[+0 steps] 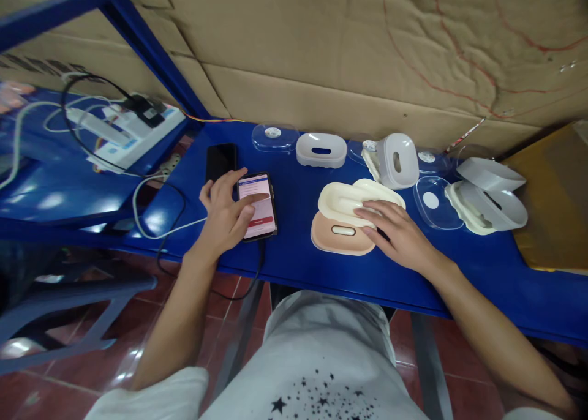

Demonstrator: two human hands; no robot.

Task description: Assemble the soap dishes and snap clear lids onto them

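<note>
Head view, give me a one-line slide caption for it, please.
Left hand over a lit phone, right hand on a cream tray, both at a blue table.

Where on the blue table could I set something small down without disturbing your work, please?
Bare tabletop shows between the lit smartphone and the peach slotted cover, and on the right, between the right forearm and the brown package. Along the cardboard wall it is crowded with clear plastic lids and white slotted covers.
</note>
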